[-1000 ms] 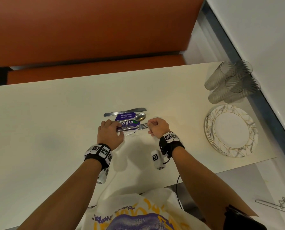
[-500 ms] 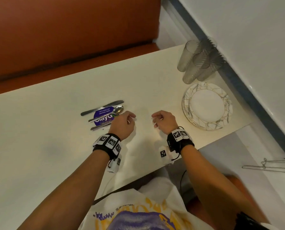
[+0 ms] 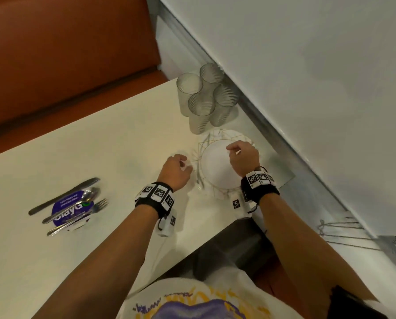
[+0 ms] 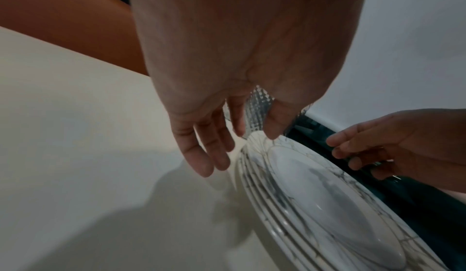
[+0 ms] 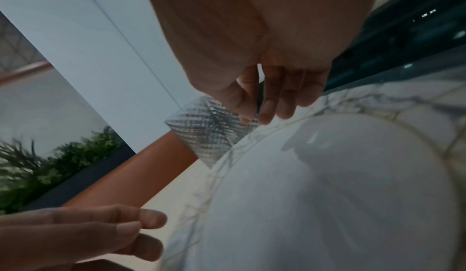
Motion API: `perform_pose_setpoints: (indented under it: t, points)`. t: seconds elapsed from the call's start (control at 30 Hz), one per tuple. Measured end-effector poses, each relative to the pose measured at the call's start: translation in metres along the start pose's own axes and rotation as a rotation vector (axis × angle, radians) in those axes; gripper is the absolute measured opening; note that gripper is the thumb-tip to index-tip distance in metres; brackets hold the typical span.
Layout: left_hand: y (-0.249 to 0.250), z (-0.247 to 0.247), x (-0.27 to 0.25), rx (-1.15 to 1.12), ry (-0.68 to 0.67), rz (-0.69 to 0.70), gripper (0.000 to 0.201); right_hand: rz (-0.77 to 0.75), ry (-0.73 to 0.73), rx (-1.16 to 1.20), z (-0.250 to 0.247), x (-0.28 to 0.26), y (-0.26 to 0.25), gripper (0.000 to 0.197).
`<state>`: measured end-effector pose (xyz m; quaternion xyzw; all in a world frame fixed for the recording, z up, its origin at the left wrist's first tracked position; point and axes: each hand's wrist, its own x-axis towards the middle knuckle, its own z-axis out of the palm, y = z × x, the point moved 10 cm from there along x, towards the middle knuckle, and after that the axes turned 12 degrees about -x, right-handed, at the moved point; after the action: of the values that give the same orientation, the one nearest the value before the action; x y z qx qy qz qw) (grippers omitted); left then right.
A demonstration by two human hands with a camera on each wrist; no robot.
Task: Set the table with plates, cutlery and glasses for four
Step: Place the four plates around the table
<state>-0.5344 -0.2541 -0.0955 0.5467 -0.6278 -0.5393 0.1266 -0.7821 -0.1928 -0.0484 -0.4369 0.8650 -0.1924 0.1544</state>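
A stack of several white plates (image 3: 217,173) with grey marbled rims lies at the table's right end; its layered rim (image 4: 267,205) shows in the left wrist view. My left hand (image 3: 186,164) hovers at the stack's left edge, its fingers (image 4: 201,155) relaxed and empty. My right hand (image 3: 232,150) hangs over the far side of the top plate (image 5: 327,185), its fingers (image 5: 267,105) loosely curled and holding nothing. Several ribbed glasses (image 3: 204,97) stand just beyond the plates. A knife (image 3: 63,195), spoon (image 3: 75,204) and fork (image 3: 79,216) lie side by side at the left.
The cutlery rests on a round purple sticker (image 3: 65,209) on the cream table (image 3: 100,157). An orange bench (image 3: 54,65) runs along the far side. A pale wall with a dark sill (image 3: 284,146) borders the table on the right, close to the plates and glasses.
Both hands let go of the cutlery and moved right to the plate stack. The head view swung right, so the cutlery now sits far left.
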Motion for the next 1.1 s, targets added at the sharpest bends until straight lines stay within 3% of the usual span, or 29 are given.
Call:
perform_pose_setpoints:
  t: [0.17,0.37,0.63,0.87,0.97,1.1]
  points:
    - [-0.003,0.035,0.028,0.002,0.024,-0.173,0.076,0.081,-0.074,-0.232,-0.007,0.045,0.053,0.037]
    - [-0.012,0.047,0.031,-0.049,0.076,-0.256,0.066,0.157,-0.287,-0.134,0.018,0.059,0.079,0.052]
    - [-0.032,0.027,0.015,-0.263,0.193,-0.287,0.060,0.170,-0.422,-0.097,0.040,0.054,0.064,0.056]
    - [-0.095,-0.060,-0.032,-0.806,0.440,-0.347,0.058,0.090,-0.477,-0.047,0.077,0.014,-0.012,0.051]
    - [-0.127,-0.096,-0.059,-1.055,0.447,-0.380,0.051,0.064,-0.492,0.023,0.095,-0.008,-0.057,0.052]
    - [-0.151,-0.140,-0.100,-1.366,0.400,-0.320,0.059,0.013,-0.491,0.148,0.116,-0.043,-0.119,0.046]
